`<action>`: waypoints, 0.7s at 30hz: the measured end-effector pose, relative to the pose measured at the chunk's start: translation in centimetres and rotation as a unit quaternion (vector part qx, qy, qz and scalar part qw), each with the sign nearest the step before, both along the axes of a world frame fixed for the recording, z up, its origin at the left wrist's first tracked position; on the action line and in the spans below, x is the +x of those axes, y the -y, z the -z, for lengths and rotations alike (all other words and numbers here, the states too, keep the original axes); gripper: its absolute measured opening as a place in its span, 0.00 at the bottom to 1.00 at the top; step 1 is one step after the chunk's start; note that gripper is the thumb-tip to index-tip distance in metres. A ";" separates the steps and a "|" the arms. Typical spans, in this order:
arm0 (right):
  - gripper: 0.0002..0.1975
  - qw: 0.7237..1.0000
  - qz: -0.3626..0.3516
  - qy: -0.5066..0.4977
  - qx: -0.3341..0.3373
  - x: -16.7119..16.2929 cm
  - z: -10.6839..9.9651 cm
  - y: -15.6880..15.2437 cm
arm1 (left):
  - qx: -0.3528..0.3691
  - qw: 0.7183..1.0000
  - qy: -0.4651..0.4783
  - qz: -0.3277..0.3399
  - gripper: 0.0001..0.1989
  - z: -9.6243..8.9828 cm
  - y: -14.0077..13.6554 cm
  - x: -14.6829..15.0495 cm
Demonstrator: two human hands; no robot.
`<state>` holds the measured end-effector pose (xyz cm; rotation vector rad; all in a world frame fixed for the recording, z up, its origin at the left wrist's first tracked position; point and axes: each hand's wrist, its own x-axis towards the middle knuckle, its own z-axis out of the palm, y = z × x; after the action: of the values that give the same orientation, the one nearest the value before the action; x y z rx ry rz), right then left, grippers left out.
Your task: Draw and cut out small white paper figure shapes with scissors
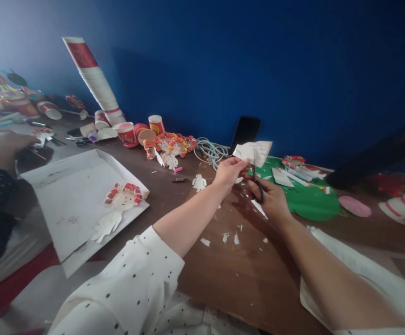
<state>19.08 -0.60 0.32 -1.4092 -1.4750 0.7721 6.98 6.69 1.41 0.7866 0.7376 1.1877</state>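
My left hand pinches a piece of white paper by its lower left edge, above the brown table. In my right hand is a pair of scissors with black handles, fingers closed round the loops. The blades point up and lie against the paper, partly hidden. Below the left wrist lies a small white paper figure cutout. White paper scraps are scattered on the table under both hands.
A green sheet lies right of my hands. A dark phone leans on the blue wall. Paper cups and a tilted cup stack stand back left. Another person's hand is at far left, near a white board.
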 end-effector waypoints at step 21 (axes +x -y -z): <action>0.17 0.989 -0.041 -0.141 -0.029 0.7 0.8 -0.5 | -0.002 0.999 -0.012 -0.031 0.14 0.4 0.7 0.9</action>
<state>19.75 -0.15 -0.46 -1.2291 -1.3048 1.0296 7.90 5.99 1.05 0.7794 0.7896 1.2343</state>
